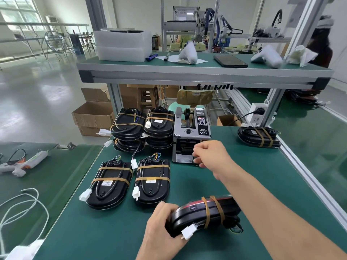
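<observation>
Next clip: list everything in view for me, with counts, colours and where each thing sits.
Held unit: one, black, tan bands, near edge of green mat.
Flat units: two, black, side by side on the mat.
Stacked units: two stacks, black, behind those; count per stack unclear.
Lone unit: one, black, mat's far right.
Tape dispenser: one, silver-grey, mat centre.
Hanging strips: several, black, on upper shelf edge.
Foam blocks: stacked, white, shelf left.
Controllers: two, white, shelf.
Phone: one, dark, shelf.
Glue gun: one, white, left table.
Cardboard boxes: brown, floor.
Left hand: grips held unit.
Right hand: at dispenser's front, pinches what looks like a dark strip.
</observation>
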`<control>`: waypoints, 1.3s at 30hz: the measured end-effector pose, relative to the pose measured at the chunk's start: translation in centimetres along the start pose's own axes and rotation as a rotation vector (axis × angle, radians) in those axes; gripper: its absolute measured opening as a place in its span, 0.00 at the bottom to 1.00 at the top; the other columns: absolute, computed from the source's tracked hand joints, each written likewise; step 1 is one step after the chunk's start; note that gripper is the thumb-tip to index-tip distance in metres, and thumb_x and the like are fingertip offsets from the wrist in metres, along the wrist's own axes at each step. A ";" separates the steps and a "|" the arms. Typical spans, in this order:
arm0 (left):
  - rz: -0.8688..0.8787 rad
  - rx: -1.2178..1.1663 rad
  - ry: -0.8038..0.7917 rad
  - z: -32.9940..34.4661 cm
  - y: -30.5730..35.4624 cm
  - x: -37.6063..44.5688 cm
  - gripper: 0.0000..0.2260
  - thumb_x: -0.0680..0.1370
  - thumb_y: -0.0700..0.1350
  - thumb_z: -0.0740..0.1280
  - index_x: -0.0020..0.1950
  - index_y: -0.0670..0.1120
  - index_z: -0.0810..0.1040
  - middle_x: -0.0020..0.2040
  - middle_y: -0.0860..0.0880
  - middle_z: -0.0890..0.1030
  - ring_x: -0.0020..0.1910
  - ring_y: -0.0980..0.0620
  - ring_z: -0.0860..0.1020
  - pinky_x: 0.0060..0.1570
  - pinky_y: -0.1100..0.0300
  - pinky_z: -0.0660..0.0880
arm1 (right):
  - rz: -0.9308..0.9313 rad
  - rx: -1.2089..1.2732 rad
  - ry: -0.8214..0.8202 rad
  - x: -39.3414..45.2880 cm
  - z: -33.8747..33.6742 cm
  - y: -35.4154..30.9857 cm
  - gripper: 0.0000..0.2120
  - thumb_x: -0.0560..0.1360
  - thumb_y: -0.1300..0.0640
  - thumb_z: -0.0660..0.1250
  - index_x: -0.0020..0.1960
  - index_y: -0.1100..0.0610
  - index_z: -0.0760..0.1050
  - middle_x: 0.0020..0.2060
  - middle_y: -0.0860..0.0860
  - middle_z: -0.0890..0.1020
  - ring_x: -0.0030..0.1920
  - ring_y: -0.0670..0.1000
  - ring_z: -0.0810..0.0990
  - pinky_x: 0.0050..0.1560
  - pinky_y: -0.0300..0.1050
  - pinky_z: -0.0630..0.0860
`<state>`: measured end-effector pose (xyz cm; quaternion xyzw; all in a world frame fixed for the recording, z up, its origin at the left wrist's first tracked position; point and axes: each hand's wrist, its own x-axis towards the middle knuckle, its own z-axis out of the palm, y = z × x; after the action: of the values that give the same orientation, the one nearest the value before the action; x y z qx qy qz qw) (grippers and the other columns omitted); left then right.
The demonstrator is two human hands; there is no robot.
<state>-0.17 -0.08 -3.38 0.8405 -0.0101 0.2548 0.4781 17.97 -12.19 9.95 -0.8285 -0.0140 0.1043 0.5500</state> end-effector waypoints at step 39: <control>-0.001 -0.030 0.015 -0.3 0.1 0.0 0.18 0.67 0.58 0.83 0.50 0.58 0.79 0.42 0.55 0.75 0.35 0.57 0.75 0.37 0.70 0.71 | 0.458 0.377 0.056 4.5 4.8 0.3 0.02 0.74 0.63 0.72 0.44 0.59 0.79 0.30 0.51 0.83 0.23 0.47 0.80 0.31 0.37 0.70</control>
<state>-0.28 0.10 -3.22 0.8314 -0.0100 0.2606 0.4907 21.41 -7.32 7.20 -0.6961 0.2082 0.2035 0.6563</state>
